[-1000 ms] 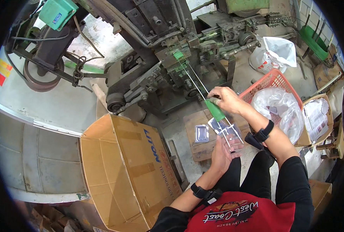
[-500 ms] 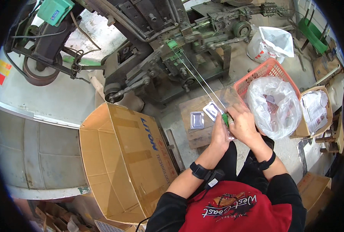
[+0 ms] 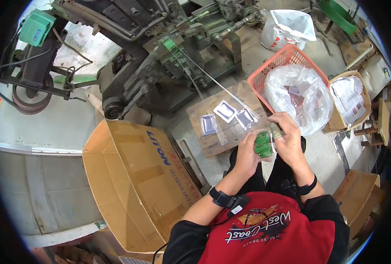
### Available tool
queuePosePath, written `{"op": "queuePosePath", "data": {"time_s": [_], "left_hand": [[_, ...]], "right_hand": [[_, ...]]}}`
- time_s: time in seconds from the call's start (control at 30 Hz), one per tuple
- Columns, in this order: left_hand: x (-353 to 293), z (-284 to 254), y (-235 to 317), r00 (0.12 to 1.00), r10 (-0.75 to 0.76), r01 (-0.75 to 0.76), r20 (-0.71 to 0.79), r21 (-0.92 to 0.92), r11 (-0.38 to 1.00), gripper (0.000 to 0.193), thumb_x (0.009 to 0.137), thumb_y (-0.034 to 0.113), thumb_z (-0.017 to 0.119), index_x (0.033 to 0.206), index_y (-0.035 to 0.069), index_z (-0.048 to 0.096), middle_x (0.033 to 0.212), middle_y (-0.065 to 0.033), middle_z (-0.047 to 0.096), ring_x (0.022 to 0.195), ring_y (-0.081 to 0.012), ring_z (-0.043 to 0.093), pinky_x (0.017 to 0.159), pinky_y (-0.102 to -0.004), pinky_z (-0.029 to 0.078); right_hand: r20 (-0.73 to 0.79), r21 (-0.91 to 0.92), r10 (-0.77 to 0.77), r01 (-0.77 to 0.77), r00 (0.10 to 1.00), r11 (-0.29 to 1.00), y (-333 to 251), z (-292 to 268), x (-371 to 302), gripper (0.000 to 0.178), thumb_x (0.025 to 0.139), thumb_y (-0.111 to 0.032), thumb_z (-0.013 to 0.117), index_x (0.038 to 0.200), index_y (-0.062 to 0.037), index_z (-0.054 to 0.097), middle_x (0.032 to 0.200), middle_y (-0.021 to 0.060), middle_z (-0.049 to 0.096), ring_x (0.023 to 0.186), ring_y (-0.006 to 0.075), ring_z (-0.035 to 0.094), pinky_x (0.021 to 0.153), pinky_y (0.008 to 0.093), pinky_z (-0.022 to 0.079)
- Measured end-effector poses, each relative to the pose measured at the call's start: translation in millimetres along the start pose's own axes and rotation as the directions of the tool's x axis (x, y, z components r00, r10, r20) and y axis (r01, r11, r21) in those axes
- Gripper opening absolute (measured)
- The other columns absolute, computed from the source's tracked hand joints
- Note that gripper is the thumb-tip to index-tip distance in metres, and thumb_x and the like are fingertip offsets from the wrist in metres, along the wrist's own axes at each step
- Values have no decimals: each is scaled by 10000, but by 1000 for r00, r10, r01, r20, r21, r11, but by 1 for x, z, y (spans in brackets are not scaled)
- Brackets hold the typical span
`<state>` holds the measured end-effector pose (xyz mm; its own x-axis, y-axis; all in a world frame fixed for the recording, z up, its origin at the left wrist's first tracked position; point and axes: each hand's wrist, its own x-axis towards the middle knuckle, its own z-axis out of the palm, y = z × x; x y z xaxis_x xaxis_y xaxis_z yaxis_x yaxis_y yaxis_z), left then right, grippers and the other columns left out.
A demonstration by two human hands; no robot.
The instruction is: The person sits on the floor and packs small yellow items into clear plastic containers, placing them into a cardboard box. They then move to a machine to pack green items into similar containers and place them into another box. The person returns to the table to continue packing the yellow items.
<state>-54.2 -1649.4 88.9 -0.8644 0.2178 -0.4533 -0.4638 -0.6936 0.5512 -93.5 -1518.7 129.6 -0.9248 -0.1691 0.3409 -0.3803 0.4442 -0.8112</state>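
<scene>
A bundle of thin green pieces (image 3: 262, 144) in clear plastic lies between my hands, close to my knees. My left hand (image 3: 247, 155) is closed around its left side. On the other side my right hand (image 3: 288, 138) curls its fingers at the edge of the plastic; a dull greenish-brown cover sits on one digit. What the right fingertips grip is too small to make out. Just beyond, three shallow clear plastic packs lie on a low wooden table: a left pack (image 3: 208, 124), a middle pack (image 3: 225, 111) and a right pack (image 3: 247, 118).
The wooden table (image 3: 210, 147) stands before a dark machine (image 3: 156, 61) with two pale rods reaching toward me. A large open carton (image 3: 138, 167) is at left. At right are a red basket (image 3: 287, 55) with a clear bag (image 3: 292, 110) and a box of papers (image 3: 349, 94).
My view has shifted. The hands have parted slightly, so the green bundle shows more fully between them. A third pack on the table, earlier behind my hands, is now visible.
</scene>
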Motion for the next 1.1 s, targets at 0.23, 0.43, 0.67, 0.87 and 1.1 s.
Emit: {"op": "queuePosePath", "data": {"time_s": [0.23,0.43,0.67,0.87,1.1], "left_hand": [[-20,2,28,994,63,-45,-93,187,981,333,951,334,425,1034,34,542,871,-56,612,663,-137,611,525,-272,523],[-46,-9,58,978,169,-118,-119,351,929,303,947,307,450,970,16,531,802,-80,616,636,-148,612,511,-236,473],[-155,-28,208,846,490,-255,-208,650,716,297,906,324,517,941,33,563,711,-70,587,464,-158,561,388,-298,531],[-248,-171,281,446,754,-267,-482,732,626,257,930,260,475,923,21,569,682,-36,570,444,-111,513,359,-240,451],[-315,-381,197,388,369,-127,-845,347,929,232,904,241,432,917,81,599,757,-46,629,613,-152,621,440,-279,513]], "right_hand": [[423,-289,-193,333,885,897,-25,-17,-17,638,769,-235,609,1315,4,381,1362,192,376,1315,339,287,1051,521,205],[404,-115,-187,253,895,961,-54,1,-27,662,763,-204,626,1308,51,349,1384,226,323,1307,357,293,1061,501,203],[264,-121,-127,163,956,979,-45,-4,-26,434,756,-7,537,1188,21,500,1190,218,522,1143,369,483,973,413,367],[488,-297,144,9,861,955,-13,-8,-46,481,717,81,470,1196,40,477,1255,211,476,1176,365,450,1009,365,331],[677,-491,329,72,658,868,10,3,-60,418,700,83,517,1116,39,520,1148,217,529,1058,386,510,919,373,394]]}}
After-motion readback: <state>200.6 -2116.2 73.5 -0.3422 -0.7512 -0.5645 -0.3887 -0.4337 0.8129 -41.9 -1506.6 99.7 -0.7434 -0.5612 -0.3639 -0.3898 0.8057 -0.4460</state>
